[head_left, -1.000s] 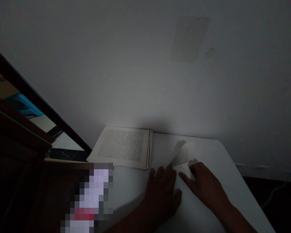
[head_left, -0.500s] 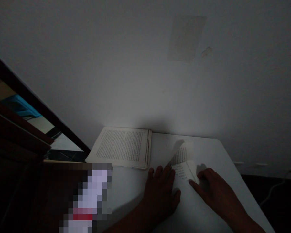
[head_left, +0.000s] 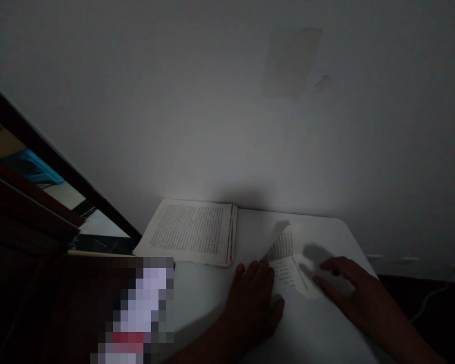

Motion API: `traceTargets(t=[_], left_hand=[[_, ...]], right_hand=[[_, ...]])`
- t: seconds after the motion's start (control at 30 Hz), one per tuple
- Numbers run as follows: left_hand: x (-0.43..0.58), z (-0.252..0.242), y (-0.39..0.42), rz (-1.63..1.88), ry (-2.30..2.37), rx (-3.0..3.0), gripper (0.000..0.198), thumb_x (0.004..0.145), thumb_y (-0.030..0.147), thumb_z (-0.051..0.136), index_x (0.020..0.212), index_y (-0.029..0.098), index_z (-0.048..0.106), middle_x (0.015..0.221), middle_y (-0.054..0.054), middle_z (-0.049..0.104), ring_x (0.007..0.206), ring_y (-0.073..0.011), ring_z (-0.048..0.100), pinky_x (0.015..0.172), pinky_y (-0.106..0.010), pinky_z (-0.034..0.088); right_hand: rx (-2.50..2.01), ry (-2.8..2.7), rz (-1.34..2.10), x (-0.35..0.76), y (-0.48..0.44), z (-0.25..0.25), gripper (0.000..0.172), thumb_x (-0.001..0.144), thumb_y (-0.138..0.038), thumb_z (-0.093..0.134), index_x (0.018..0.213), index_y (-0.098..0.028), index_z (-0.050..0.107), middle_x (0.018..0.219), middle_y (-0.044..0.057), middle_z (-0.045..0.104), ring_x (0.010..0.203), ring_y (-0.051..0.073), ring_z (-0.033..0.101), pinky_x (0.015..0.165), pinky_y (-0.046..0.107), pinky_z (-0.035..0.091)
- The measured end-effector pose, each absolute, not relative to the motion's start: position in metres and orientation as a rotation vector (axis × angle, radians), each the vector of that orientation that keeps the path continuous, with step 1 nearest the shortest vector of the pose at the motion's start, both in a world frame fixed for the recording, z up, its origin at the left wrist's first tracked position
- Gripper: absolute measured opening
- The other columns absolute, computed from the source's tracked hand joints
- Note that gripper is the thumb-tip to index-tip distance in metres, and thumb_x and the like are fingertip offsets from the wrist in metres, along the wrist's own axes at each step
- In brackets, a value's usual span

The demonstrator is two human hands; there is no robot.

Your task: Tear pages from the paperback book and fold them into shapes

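Observation:
A loose printed sheet [head_left: 288, 263], partly folded, lies on a white table [head_left: 326, 232] in dim light. My left hand [head_left: 252, 298] rests flat on the sheet's left part, fingers stretched out. To the right of the fold, my right hand [head_left: 343, 285] hovers just above the table with its fingers spread, touching or nearly touching the paper's right edge. An open book or stack of printed pages [head_left: 191, 230] lies to the left, against the wall.
A plain white wall [head_left: 227, 101] stands right behind the table. A dark wooden frame with a mirror or window [head_left: 56, 202] slants at the left. A pixelated patch covers something at the bottom left. The floor at the right is dark, with a cable.
My right hand has slid to the right, off the folded part of the sheet, and opened its fingers. The fold now lies flatter. My left hand has stayed put.

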State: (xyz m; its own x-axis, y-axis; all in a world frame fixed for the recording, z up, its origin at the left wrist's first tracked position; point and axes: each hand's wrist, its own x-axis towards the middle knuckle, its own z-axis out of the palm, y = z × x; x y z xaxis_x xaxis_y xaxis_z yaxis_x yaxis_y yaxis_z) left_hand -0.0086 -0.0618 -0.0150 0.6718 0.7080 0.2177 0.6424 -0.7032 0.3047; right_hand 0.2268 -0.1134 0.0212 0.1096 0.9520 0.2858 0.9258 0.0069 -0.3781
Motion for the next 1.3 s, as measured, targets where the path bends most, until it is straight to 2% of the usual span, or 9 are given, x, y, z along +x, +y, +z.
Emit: traceTargets(t=[0.17, 0.27, 0.37, 0.57, 0.7, 0.83, 1.0, 1.17, 1.3], left_hand=[[-0.009, -0.013, -0.059, 0.484, 1.053, 2.696, 0.049, 0.087, 0.046, 0.04, 0.126, 0.018, 0.045, 0.133, -0.01, 0.046, 0.119, -0.0301, 0.041, 0.099, -0.049, 0.029], [-0.011, -0.007, -0.056, 0.49, 1.023, 2.673, 0.046, 0.087, 0.044, 0.041, 0.124, 0.018, 0.047, 0.131, -0.01, 0.048, 0.119, -0.0289, 0.041, 0.1, -0.048, 0.029], [-0.013, -0.006, -0.053, 0.499, 0.99, 2.652, 0.044, 0.087, 0.042, 0.042, 0.123, 0.017, 0.047, 0.129, -0.01, 0.049, 0.121, -0.0273, 0.04, 0.101, -0.047, 0.029], [-0.017, -0.013, -0.043, 0.621, 0.989, 2.637, 0.035, 0.087, 0.031, 0.043, 0.116, 0.012, 0.051, 0.127, -0.012, 0.05, 0.12, -0.0255, 0.041, 0.105, -0.044, 0.027], [-0.016, -0.012, -0.038, 0.663, 0.981, 2.632, 0.025, 0.084, 0.019, 0.046, 0.106, 0.013, 0.056, 0.118, -0.009, 0.055, 0.11, -0.0236, 0.047, 0.101, -0.041, 0.031], [-0.016, -0.015, -0.036, 0.649, 0.952, 2.652, 0.024, 0.082, 0.014, 0.047, 0.103, 0.014, 0.057, 0.114, -0.008, 0.057, 0.107, -0.023, 0.048, 0.099, -0.041, 0.033], [-0.016, -0.023, -0.035, 0.609, 0.925, 2.702, 0.037, 0.082, 0.012, 0.045, 0.119, 0.015, 0.051, 0.126, -0.007, 0.052, 0.116, -0.0241, 0.043, 0.102, -0.042, 0.027], [-0.016, -0.025, -0.035, 0.562, 0.92, 2.737, 0.042, 0.087, 0.017, 0.041, 0.13, 0.018, 0.042, 0.133, -0.004, 0.049, 0.121, -0.0239, 0.038, 0.103, -0.043, 0.023], [-0.015, -0.024, -0.034, 0.543, 0.91, 2.765, 0.039, 0.088, 0.02, 0.042, 0.127, 0.022, 0.045, 0.134, -0.002, 0.048, 0.121, -0.0227, 0.038, 0.103, -0.045, 0.02]], right_hand=[[-1.642, -2.131, -0.062, 0.197, -0.073, 0.048, 0.027, 0.083, -0.034, 0.055, 0.105, -0.021, 0.06, 0.107, 0.009, 0.064, 0.103, 0.025, 0.056, 0.09, 0.042, 0.042], [-1.56, -2.34, -0.045, 0.178, -0.049, 0.052, 0.031, 0.081, -0.023, 0.054, 0.111, -0.02, 0.06, 0.111, 0.01, 0.063, 0.105, 0.026, 0.054, 0.092, 0.044, 0.039], [-1.597, -2.503, 0.071, 0.169, -0.031, 0.049, 0.027, 0.078, -0.015, 0.055, 0.103, -0.019, 0.065, 0.098, 0.009, 0.069, 0.096, 0.026, 0.06, 0.089, 0.044, 0.04], [-1.783, -2.322, 0.536, 0.174, -0.021, 0.038, 0.019, 0.079, -0.019, 0.051, 0.091, -0.023, 0.066, 0.079, 0.004, 0.071, 0.073, 0.019, 0.066, 0.065, 0.028, 0.047], [-1.761, -2.128, 0.723, 0.176, -0.028, 0.029, 0.016, 0.08, -0.02, 0.05, 0.085, -0.021, 0.064, 0.077, 0.002, 0.069, 0.068, 0.016, 0.064, 0.063, 0.026, 0.047], [-1.818, -2.131, 0.53, 0.175, -0.044, 0.023, 0.015, 0.082, -0.026, 0.052, 0.09, -0.02, 0.063, 0.084, 0.005, 0.067, 0.076, 0.02, 0.063, 0.069, 0.031, 0.048], [-1.659, -2.247, 0.242, 0.179, -0.059, 0.015, 0.015, 0.084, -0.02, 0.053, 0.09, -0.019, 0.066, 0.094, 0.008, 0.063, 0.089, 0.022, 0.058, 0.083, 0.036, 0.047], [-1.507, -2.241, 0.215, 0.18, -0.066, 0.0, 0.024, 0.086, -0.013, 0.047, 0.101, -0.021, 0.065, 0.1, 0.008, 0.064, 0.093, 0.021, 0.057, 0.087, 0.036, 0.048], [-1.509, -2.189, 0.219, 0.178, -0.068, -0.004, 0.028, 0.086, -0.012, 0.046, 0.107, -0.02, 0.062, 0.103, 0.009, 0.064, 0.096, 0.021, 0.058, 0.089, 0.036, 0.048]])
